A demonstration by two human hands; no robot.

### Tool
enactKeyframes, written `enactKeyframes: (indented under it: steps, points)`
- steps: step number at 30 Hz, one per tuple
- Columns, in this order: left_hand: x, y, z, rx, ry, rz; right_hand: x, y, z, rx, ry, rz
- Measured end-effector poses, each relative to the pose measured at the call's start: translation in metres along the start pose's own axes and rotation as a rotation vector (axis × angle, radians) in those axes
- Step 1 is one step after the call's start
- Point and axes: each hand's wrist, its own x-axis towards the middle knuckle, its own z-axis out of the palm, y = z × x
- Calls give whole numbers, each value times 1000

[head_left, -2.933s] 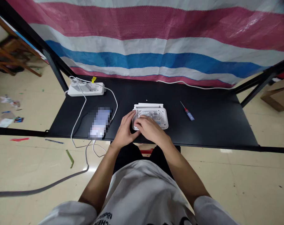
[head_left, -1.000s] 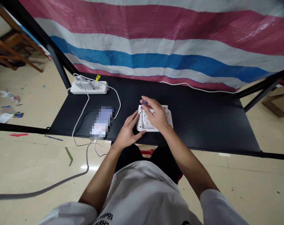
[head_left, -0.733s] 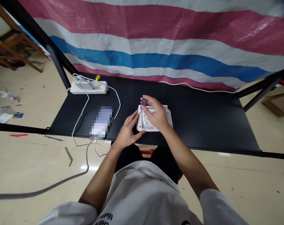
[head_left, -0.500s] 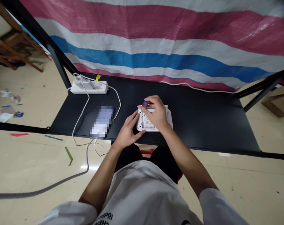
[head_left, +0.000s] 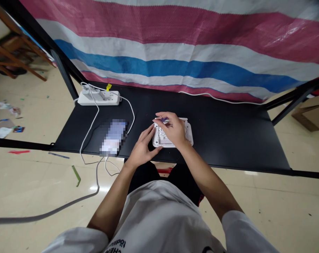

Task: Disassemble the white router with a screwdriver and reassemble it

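A white perforated plastic panel [head_left: 164,141] with rounded corners lies on the black tabletop in front of me. My left hand [head_left: 143,145] grips its left side, fingers at the far left edge and thumb at the near left corner. Over the panel's upper part, my right hand [head_left: 175,129] pinches a small purple piece [head_left: 164,119] between thumb and fingers. What kind of piece it is, I cannot make out. The hand covers much of the panel's middle and right, and the contact between piece and panel is hidden.
A white power strip [head_left: 100,98] with plugs and cables sits at the table's back left. Nearer is a blurred-out phone-shaped thing [head_left: 113,137] with a white cable. A striped sheet [head_left: 170,52] hangs behind the black tabletop [head_left: 227,133]. A cardboard box [head_left: 313,112] stands at right.
My right hand has come slightly nearer and lower over the panel, and the purple piece has tilted flatter, showing less of itself. My left hand keeps its hold.
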Motion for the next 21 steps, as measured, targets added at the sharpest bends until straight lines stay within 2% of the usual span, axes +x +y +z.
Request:
enactKeyframes:
  steps: [3, 8, 12, 17, 19, 21]
  points:
    - [0, 0, 0, -4, 0, -3, -1, -2, -2, 13, -27, 30]
    - [1, 3, -2, -4, -11, -12, -2, -4, -13, 165, -140, 86]
    - [1, 3, -2, -5, -9, -7, 1, 1, -16, 136, -164, 85]
    - [1, 3, -2, -5, -10, -12, 3, 0, -13, 61, -32, 4]
    - [1, 3, -2, -12, -7, -9, 2, -2, -19, 27, 76, -5]
    - [1, 3, -2, -16, -2, -9, 0, -2, -34, -40, 205, 8]
